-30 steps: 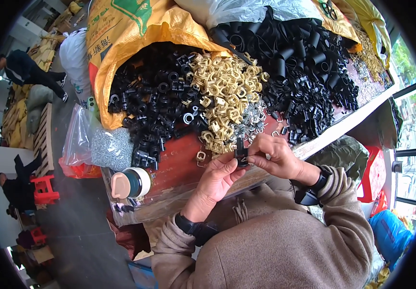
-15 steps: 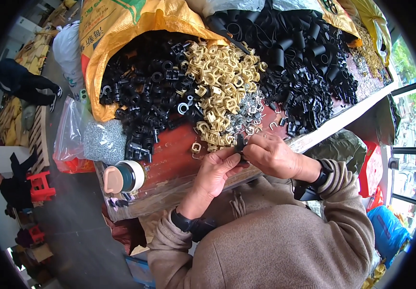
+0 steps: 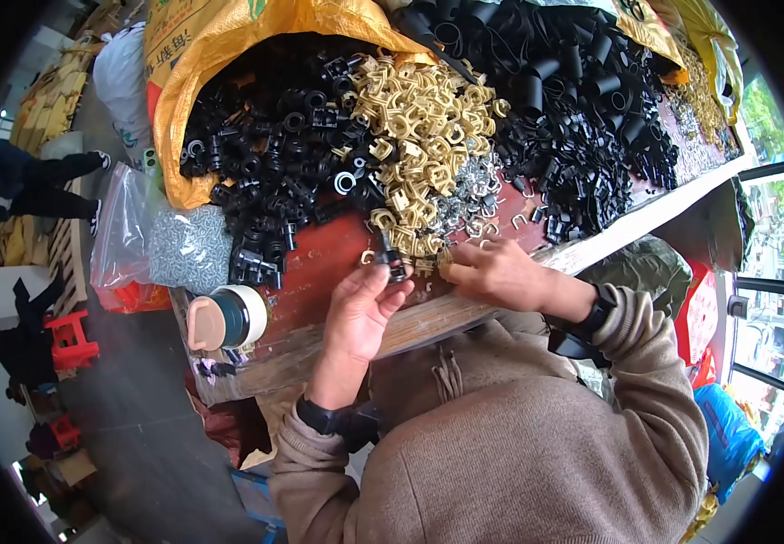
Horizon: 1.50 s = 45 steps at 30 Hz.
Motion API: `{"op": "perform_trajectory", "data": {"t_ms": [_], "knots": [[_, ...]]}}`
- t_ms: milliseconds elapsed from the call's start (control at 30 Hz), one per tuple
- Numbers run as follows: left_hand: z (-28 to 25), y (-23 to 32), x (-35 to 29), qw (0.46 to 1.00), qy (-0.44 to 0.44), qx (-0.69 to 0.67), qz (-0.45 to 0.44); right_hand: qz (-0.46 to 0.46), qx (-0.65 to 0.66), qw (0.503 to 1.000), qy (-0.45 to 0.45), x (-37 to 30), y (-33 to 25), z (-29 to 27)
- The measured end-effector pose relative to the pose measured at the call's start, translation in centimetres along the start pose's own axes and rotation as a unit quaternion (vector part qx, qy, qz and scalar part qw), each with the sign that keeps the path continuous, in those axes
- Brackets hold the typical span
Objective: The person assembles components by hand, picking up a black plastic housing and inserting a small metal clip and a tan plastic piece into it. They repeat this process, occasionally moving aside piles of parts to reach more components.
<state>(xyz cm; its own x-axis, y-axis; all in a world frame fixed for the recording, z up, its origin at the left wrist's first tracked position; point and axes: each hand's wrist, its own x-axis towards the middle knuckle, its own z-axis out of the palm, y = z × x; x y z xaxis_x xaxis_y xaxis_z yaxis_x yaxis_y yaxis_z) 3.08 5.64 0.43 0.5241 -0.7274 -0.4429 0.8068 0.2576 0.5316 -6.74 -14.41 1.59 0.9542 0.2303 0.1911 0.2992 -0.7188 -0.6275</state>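
A small black plastic fitting [image 3: 395, 265] is pinched between the thumb and fingers of my left hand [image 3: 360, 304], over the table's near edge. My right hand [image 3: 505, 279] is at the near end of a heap of cream plastic clips [image 3: 419, 136], its fingers drawn together. What sits between those fingertips is hidden. Left of the clips lies a pile of black ribbed fittings [image 3: 269, 172], spilling from an orange woven sack [image 3: 170, 118]. Small metal U-shaped clips [image 3: 469, 201] lie beside the cream heap.
Black tubes and small black pieces [image 3: 582, 145] cover the table's right side. A lidded cup [image 3: 228, 319] stands at the left edge near a clear bag of screws [image 3: 188, 247]. A white strip [image 3: 632, 227] edges the red tabletop [image 3: 324, 258]. Another person [image 3: 29, 181] is far left.
My hands have parted. The left moved left with the black fitting, while the right went down to the near end of the cream clips. The person at far left has shifted.
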Motion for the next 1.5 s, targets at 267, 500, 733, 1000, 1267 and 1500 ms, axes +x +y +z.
{"op": "perform_trajectory", "data": {"t_ms": [267, 500, 733, 1000, 1267, 1500], "knots": [[0.3, -1.3, 0.2, 1.000, -0.008, 0.000, -0.028, 0.209, 0.325, 0.920, 0.070, -0.5, 3.7, 0.5], [1.7, -2.2, 1.5, 0.997, -0.034, 0.009, -0.071, 0.306, 0.682, 0.652, 0.126, -1.1, 3.9, -0.6], [3.1, -2.6, 2.6, 0.994, -0.052, 0.018, -0.096, 0.274, 0.633, 0.710, 0.141, -0.6, 2.3, -0.5], [3.3, -2.7, 2.0, 0.991, -0.086, 0.000, -0.100, 0.072, 0.395, 0.912, 0.087, 0.7, 0.6, -1.4], [2.5, -3.0, 1.6, 0.991, -0.094, -0.041, -0.091, 0.108, 0.377, 0.907, 0.156, 0.5, -0.2, 0.5], [3.5, -2.3, 1.5, 0.993, -0.065, 0.013, -0.092, 0.192, 0.439, 0.860, 0.179, 0.2, -0.9, 0.4]]}}
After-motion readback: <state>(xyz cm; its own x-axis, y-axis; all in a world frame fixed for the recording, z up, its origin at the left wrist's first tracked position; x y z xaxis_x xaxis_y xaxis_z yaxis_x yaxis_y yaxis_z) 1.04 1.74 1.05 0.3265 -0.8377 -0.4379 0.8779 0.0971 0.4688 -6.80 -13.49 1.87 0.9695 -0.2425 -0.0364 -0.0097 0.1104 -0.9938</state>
